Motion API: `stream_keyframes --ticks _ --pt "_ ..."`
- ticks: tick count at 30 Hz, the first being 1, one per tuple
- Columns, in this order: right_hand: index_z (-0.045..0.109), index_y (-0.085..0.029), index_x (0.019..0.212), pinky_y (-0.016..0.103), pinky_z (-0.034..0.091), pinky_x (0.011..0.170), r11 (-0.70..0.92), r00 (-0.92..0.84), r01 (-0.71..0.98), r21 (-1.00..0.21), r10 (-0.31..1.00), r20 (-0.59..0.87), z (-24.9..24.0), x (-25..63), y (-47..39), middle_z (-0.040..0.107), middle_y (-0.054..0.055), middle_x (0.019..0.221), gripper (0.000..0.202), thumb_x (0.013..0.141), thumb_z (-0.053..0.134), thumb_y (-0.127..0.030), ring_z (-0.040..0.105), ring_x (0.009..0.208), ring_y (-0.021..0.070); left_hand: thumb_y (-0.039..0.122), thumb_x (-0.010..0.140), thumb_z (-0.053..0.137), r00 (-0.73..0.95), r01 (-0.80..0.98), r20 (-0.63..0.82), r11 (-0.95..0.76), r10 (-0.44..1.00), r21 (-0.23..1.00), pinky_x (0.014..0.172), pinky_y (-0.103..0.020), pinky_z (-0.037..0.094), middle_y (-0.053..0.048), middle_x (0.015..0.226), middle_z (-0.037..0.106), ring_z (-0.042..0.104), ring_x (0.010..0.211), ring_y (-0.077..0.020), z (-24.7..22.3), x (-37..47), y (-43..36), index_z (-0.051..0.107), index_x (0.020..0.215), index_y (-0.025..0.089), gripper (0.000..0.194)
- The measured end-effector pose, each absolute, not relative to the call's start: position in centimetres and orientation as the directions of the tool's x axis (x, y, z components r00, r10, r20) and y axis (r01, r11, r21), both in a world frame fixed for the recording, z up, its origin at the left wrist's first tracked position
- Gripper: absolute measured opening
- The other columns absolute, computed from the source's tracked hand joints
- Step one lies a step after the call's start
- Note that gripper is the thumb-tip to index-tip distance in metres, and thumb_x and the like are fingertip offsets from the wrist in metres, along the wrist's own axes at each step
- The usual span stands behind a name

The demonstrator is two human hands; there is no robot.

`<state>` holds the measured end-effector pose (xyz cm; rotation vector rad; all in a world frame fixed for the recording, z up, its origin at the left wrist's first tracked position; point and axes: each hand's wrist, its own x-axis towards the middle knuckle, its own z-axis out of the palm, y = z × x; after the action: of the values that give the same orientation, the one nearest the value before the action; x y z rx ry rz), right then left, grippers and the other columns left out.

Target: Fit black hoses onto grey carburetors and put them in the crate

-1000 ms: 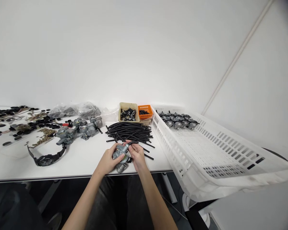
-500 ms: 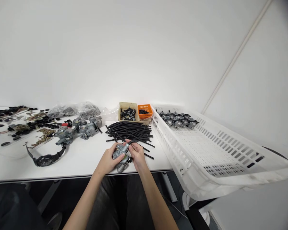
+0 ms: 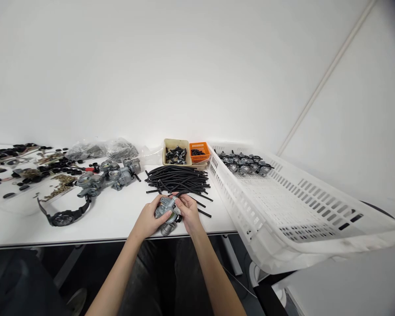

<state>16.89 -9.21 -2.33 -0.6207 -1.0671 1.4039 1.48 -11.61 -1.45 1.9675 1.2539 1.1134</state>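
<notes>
A grey metal carburetor [image 3: 166, 210] is at the table's front edge, gripped by my left hand [image 3: 150, 219] with the thumb across its body. My right hand [image 3: 188, 212] pinches a black hose [image 3: 181, 192] at the carburetor's upper right, where the hose meets a metal fitting. The exact joint is partly hidden by my fingers. Just behind my hands lies a pile of black hoses [image 3: 174, 179]. More carburetors [image 3: 118, 176] stand to the left of my hands.
A large white crate [image 3: 266, 219] at the right holds several carburetors. Behind the hoses are a cream bin [image 3: 175, 143] and an orange basket [image 3: 199, 146] of small parts. A black watch [image 3: 63, 218], brass pieces [image 3: 59, 186] and plastic bags [image 3: 120, 150] lie left.
My right fingers have shifted slightly around the hose at the fitting. The carburetor remains in my left hand, and the view has moved a little.
</notes>
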Motion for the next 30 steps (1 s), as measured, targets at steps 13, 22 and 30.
stream_keyframes --ticks 13,22,30 --pt "0.061 -0.019 0.087 0.034 0.051 0.085 0.07 -0.141 -0.479 -0.875 0.978 0.155 -1.3 16.5 -9.8 0.071 0.002 0.082 0.035 0.062 0.081 -0.033 0.067 0.084 0.0188 0.048 0.08 0.054 0.232 0.479 0.372 -0.438 0.899 0.761 0.077 -0.032 0.045 -0.006 0.096 0.067 0.063 0.083 -0.0227 -1.7 1.4 -11.5 0.05 0.109 0.019 0.041" --pt "0.064 -0.019 0.087 0.031 0.05 0.08 0.071 -0.155 -0.477 -0.876 0.974 0.163 -1.5 16.6 -9.6 0.072 0.002 0.08 0.034 0.063 0.081 -0.036 0.067 0.078 0.0168 0.048 0.08 0.053 0.231 0.495 0.354 -0.423 0.906 0.759 0.074 -0.031 0.044 -0.006 0.092 0.067 0.062 0.08 -0.0219 -1.5 1.4 -11.7 0.05 0.109 0.018 0.041" --pt "0.07 -0.018 0.101 0.032 0.05 0.079 0.034 -0.225 -0.472 -0.881 0.962 0.157 -1.5 17.1 -9.8 0.072 0.007 0.093 0.04 0.071 0.071 -0.046 0.066 0.091 0.0222 0.048 0.08 0.053 0.227 0.486 0.366 -0.43 0.903 0.761 0.072 -0.03 0.044 -0.005 0.09 0.067 0.061 0.077 -0.0208 -1.4 1.4 -11.6 0.052 0.109 0.018 0.042"
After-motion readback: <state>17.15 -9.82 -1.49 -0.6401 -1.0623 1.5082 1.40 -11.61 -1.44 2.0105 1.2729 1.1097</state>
